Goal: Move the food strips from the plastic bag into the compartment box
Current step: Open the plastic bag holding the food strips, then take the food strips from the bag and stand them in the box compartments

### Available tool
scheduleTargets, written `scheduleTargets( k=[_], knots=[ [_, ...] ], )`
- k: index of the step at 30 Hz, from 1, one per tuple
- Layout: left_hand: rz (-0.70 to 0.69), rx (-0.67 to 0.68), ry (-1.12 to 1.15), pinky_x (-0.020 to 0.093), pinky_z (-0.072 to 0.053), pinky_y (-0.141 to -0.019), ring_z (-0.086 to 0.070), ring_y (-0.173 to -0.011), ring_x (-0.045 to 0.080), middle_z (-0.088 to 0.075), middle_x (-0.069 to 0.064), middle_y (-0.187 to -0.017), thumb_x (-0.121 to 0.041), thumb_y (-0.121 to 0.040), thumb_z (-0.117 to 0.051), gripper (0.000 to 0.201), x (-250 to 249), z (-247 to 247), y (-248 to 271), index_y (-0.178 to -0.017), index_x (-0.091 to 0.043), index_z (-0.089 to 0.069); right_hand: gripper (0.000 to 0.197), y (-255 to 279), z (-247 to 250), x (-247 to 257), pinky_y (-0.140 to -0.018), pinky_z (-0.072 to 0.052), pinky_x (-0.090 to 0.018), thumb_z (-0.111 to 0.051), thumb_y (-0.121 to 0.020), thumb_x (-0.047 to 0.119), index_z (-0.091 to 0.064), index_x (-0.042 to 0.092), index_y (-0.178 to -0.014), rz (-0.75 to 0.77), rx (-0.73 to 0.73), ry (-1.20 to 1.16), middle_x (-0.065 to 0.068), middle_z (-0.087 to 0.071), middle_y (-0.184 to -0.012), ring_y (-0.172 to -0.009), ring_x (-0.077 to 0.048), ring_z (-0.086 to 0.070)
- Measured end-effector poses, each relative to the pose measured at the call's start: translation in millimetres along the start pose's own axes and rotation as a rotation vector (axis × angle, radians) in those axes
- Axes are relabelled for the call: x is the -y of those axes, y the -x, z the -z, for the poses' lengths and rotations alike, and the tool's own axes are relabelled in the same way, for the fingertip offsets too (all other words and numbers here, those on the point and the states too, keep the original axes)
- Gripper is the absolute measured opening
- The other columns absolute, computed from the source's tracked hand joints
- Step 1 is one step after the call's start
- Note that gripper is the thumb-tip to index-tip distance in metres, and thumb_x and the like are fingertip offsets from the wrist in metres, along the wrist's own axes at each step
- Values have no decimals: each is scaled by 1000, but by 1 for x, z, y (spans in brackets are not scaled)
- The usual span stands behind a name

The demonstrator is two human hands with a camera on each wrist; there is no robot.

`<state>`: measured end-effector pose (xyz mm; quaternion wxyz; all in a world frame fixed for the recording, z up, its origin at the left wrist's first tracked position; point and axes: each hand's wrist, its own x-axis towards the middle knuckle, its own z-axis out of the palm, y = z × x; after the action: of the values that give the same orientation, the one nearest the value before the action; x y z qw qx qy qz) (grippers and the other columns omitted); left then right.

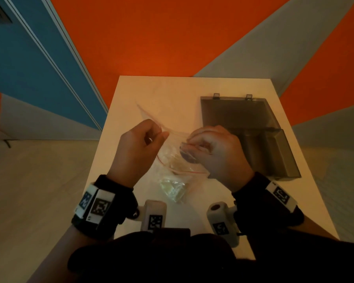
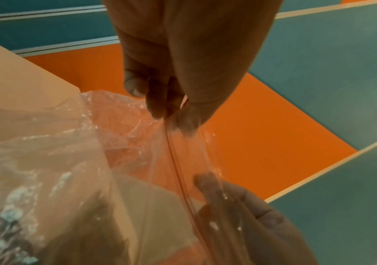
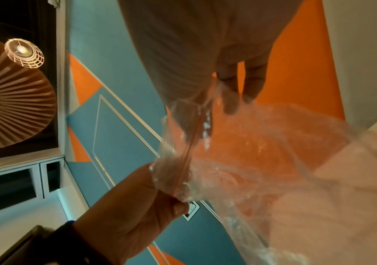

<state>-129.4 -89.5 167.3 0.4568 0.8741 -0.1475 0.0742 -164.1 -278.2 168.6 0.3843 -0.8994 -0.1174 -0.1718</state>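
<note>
Pinching the clear zip bag (image 1: 173, 158) at frame centre, left hand (image 1: 139, 146) and right hand (image 1: 215, 152) grip its red-lined mouth, the open grey compartment box (image 1: 253, 131) to the right.

The way to the open compartment box (image 1: 272, 139) on the desk (image 1: 172, 92) is left unblocked on the right. The near middle is occupied by the plastic bag (image 1: 172, 158), pinched between 2 hands.

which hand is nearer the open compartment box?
Right. The right hand pinches the plastic bag just beside the compartment box; the left hand grips the bag's far edge, across it from the box.
</note>
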Motion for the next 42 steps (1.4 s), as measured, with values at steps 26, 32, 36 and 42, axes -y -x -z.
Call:
scheduleTargets(
  k=[26, 32, 36, 42],
  knots=[
    [-10, -94, 9, 47, -48, -58, -58, -56, 29, -52, 16, -57, -4, -90, -48, 34, 0, 27, -3, -116, -25, -43, 14, -19, 31, -19, -72, -45, -29, -56, -91, 19, -68, 11, -88, 80, 26, 104, 5, -59, -84, -80, -10, -52],
    [60, 97, -170, 30, -48, -68, -54, -76, 14, -55, 1, -95, -32, -79, -65, 50, -4, 33, 8, -125, -35, -45, 19, -26, 36, -16, -77, -42, -34, -54, -92, 19, -71, 8, -91, 248, 81, 132, -6, -65, -91, -86, -19, -53],
    [-56, 79, -271, 17, -39, -65, -55, -77, 13, -55, 3, -96, -36, -86, -59, 16, -2, 34, -7, -94, -21, -63, 15, -34, 28, -5, -78, -43, -36, -58, -92, 18, -70, 11, -94, 305, 103, 109, -5, -65, -91, -86, -25, -55],
    [-9, -291, -23, 42, -50, -63, -58, -75, 31, -55, 8, -83, -33, -93, -54, 19, 13, 30, -4, -81, -19, -60, 32, -29, 32, -11, -66, -42, -18, -65, -85, 25, -51, 19, -114, -251, 171, 139, 2, -52, -97, -76, -10, -49]
  ],
)
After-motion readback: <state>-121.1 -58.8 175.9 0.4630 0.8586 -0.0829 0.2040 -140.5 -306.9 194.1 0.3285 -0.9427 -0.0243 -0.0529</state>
